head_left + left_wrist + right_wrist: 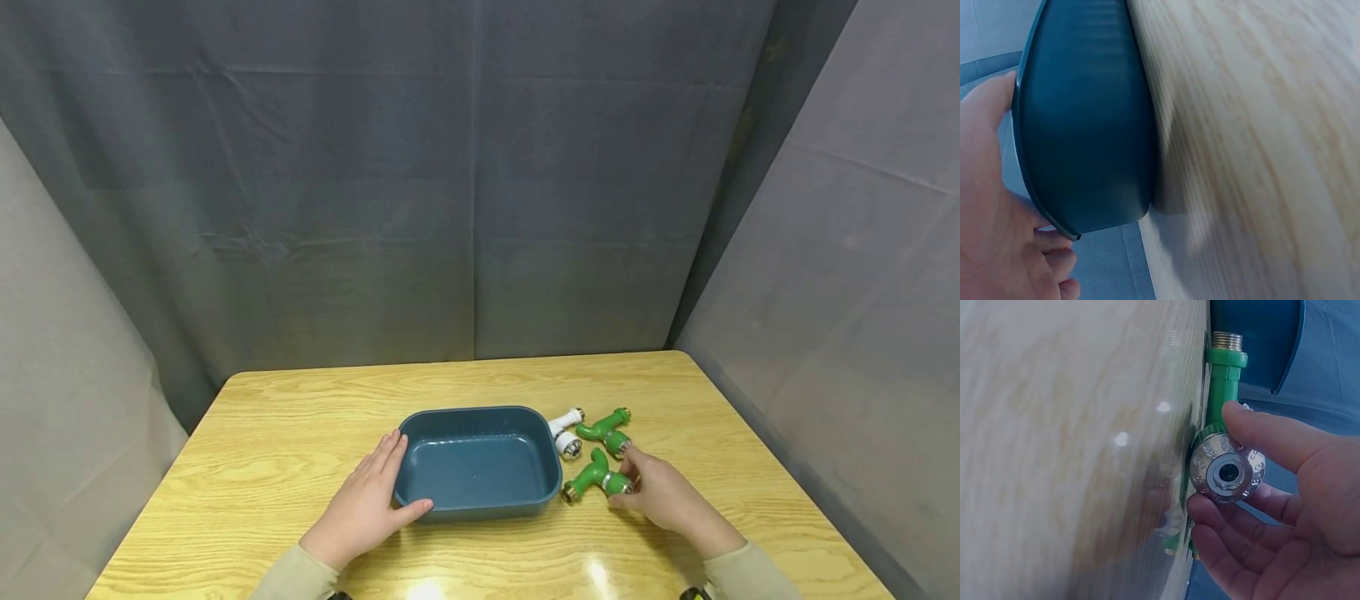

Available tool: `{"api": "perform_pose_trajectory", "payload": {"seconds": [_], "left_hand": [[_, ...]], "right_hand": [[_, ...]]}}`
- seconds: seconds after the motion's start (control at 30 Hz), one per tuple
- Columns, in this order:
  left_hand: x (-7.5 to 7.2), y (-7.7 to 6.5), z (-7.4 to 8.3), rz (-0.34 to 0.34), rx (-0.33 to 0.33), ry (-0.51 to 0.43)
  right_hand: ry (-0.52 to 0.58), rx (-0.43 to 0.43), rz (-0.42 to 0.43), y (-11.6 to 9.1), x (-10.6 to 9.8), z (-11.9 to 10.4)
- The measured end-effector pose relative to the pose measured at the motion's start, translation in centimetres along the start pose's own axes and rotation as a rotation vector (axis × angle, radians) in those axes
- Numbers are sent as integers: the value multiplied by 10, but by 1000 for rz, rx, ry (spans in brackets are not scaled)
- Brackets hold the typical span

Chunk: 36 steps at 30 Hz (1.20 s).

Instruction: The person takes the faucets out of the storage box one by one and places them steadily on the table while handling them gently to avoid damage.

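Observation:
My left hand (pixel 367 500) holds the near left corner of a dark blue plastic basin (pixel 480 472). Its fingers lie along the left rim, and the thumb (pixel 999 94) hooks over the front rim. Nothing is inside the basin. To its right, my right hand (pixel 663 497) pinches the round end of a green tap (pixel 590 477) between thumb and fingers. That tap has a silver, ring-shaped end face (pixel 1229 472) and a threaded metal inlet (pixel 1227 341), and lies at table level. Just behind it are a second green tap (pixel 602 428) and a white tap (pixel 567 443).
The wooden table (pixel 300 417) has rounded far corners. A grey curtain (pixel 337 208) hangs behind it, with pale cloth walls (pixel 847 250) on both sides. The white tap sits close against the basin's right wall.

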<state>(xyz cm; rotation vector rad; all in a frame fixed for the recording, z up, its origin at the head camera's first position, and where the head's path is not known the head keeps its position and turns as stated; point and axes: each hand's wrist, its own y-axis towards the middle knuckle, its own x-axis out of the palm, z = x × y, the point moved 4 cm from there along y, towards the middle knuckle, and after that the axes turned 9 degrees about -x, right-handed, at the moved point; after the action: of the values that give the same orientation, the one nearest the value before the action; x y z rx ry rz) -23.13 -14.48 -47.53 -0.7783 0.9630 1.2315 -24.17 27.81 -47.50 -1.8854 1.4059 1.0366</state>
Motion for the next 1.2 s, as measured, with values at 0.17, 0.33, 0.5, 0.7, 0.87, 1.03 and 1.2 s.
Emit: {"api": "perform_pose_trajectory", "payload": {"seconds": [0.17,0.33,0.5,0.7,0.87,1.03,1.2], "left_hand": [[-2,0,2,0,4,2],[-6,0,4,3,12,7],[-7,0,5,-3,12,5],[-7,-1,3,10,20,1],[-4,0,1,8,17,4],[-3,2,-1,1,13,12],[-7,1,1,-2,14,10]], "right_hand": [[1,0,-1,1,-1,-2],[3,5,-14,1,-2,-3],[16,25,-30,2,-2,-1],[16,43,-20,4,-2,-1],[-6,46,12,5,-4,-3],[-28,9,92,10,-8,-7],[-104,-82,210,19,-15,-18]]}}
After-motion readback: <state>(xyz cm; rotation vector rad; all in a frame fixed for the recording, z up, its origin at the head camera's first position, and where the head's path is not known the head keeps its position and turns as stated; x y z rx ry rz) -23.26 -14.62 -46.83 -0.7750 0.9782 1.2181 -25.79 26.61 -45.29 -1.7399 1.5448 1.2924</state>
